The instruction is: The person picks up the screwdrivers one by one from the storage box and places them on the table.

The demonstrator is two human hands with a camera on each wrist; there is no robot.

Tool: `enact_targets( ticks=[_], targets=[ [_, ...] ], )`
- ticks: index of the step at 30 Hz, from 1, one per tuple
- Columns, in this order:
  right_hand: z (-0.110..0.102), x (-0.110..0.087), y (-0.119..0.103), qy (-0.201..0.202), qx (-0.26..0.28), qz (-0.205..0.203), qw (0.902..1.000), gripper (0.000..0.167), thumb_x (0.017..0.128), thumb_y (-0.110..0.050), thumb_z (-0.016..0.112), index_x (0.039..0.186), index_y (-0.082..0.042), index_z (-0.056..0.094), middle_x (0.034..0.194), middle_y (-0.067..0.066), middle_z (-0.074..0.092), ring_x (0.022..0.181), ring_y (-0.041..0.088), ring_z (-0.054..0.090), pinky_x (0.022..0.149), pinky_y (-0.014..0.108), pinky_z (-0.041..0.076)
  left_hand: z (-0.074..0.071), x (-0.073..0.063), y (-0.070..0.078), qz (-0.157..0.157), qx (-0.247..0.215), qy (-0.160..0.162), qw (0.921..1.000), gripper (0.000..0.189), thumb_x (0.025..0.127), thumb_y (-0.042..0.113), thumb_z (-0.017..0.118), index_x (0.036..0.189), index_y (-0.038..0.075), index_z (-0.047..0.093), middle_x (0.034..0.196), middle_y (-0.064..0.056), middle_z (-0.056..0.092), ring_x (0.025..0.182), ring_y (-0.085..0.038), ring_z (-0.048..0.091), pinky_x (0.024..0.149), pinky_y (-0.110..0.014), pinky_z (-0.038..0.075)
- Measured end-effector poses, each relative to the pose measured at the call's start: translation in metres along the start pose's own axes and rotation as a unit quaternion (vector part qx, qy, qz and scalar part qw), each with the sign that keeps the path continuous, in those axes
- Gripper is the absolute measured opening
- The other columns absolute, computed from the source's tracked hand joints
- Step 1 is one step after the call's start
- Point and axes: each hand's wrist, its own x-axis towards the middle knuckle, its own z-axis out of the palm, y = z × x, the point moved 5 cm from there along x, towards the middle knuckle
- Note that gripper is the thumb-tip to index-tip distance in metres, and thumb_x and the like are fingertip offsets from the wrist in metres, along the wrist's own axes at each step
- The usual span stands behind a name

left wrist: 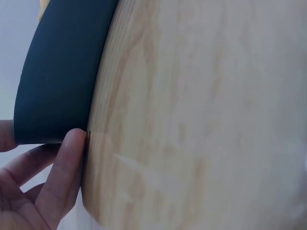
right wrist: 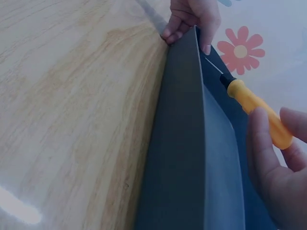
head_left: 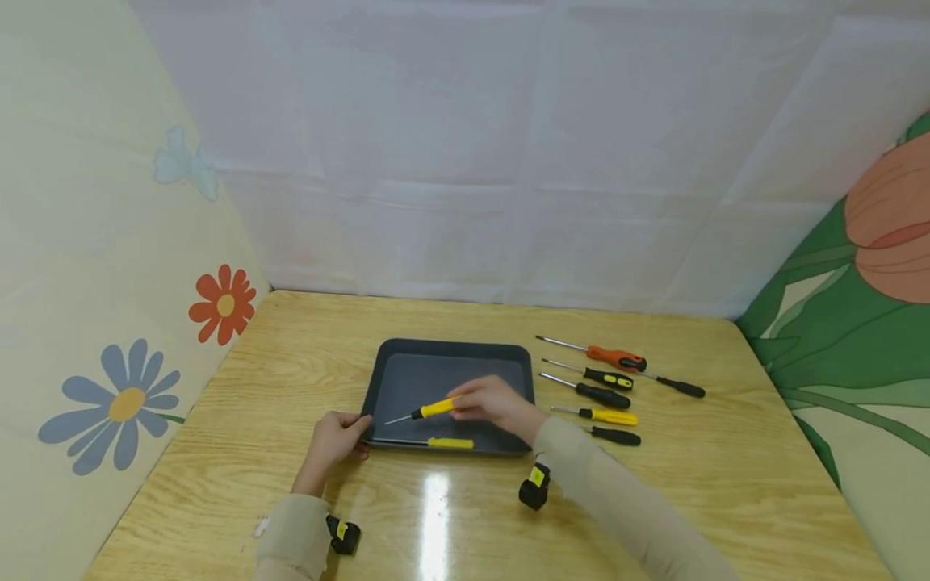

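Note:
My right hand (head_left: 490, 402) pinches the yellow handle of a screwdriver (head_left: 437, 407) above the dark grey tray (head_left: 450, 349). Its thin shaft points left, as the right wrist view also shows on that screwdriver (right wrist: 254, 106). With thumb over the rim and fingers outside, my left hand (head_left: 336, 442) grips the tray's near left corner. In the left wrist view, fingers of the left hand (left wrist: 53, 182) reach under the tray wall (left wrist: 57, 72). A second yellow-handled screwdriver (head_left: 450, 443) lies inside the tray along its near edge, shaft to the left.
Right of the tray lie several screwdrivers: an orange one (head_left: 616, 357), a black-and-yellow one (head_left: 609, 378), black ones (head_left: 603, 395) and a yellow one (head_left: 613, 417). A smaller black one (head_left: 683, 387) lies farther right. Cloth walls (head_left: 465, 161) border the wooden table (head_left: 291, 339).

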Motion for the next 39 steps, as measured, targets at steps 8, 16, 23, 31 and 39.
enact_targets(
  ticks=[8,16,23,31,39],
  targets=[
    [-0.012,-0.006,-0.005,0.013,0.006,-0.007,0.9999,0.029,0.084,0.009,0.054,0.113,0.016,0.053,0.103,0.024,0.059,0.076,0.018,0.064,0.074,0.03,0.053,0.001,-0.001,0.001,-0.005,0.003,-0.002,1.0,0.029,0.089,0.008,0.054,0.106,-0.015,0.06,0.064,-0.013,0.063,0.048,-0.02,0.06,0.047,-0.032,0.053],
    [-0.018,-0.009,-0.005,0.017,0.021,-0.011,0.9996,0.03,0.084,0.009,0.054,0.114,0.017,0.052,0.103,0.025,0.058,0.075,0.018,0.064,0.075,0.03,0.053,0.0,-0.001,0.0,-0.004,0.003,-0.001,1.0,0.03,0.089,0.008,0.054,0.107,-0.016,0.059,0.065,-0.013,0.063,0.048,-0.02,0.06,0.047,-0.031,0.053],
    [-0.022,-0.01,-0.004,0.022,0.025,-0.014,0.9993,0.032,0.084,0.008,0.055,0.114,0.016,0.052,0.105,0.025,0.058,0.076,0.018,0.064,0.076,0.03,0.053,0.0,-0.001,0.0,0.0,0.005,-0.002,1.0,0.029,0.089,0.008,0.054,0.106,-0.016,0.059,0.065,-0.014,0.063,0.048,-0.021,0.061,0.047,-0.032,0.053],
    [-0.03,-0.011,-0.004,0.03,0.029,-0.02,0.9989,0.032,0.085,0.007,0.055,0.115,0.016,0.051,0.106,0.024,0.057,0.081,0.021,0.064,0.077,0.031,0.052,0.0,0.0,0.0,-0.001,0.004,-0.001,1.0,0.03,0.089,0.007,0.054,0.107,-0.016,0.058,0.066,-0.015,0.063,0.048,-0.021,0.061,0.047,-0.032,0.053],
    [-0.041,-0.014,-0.002,0.045,0.035,-0.013,0.9983,0.031,0.085,0.008,0.054,0.115,0.016,0.052,0.102,0.022,0.059,0.082,0.022,0.064,0.078,0.033,0.052,0.0,0.0,0.0,-0.001,0.0,-0.003,1.0,0.031,0.089,0.007,0.054,0.109,-0.016,0.057,0.069,-0.016,0.064,0.048,-0.021,0.061,0.048,-0.032,0.053]
  ],
)
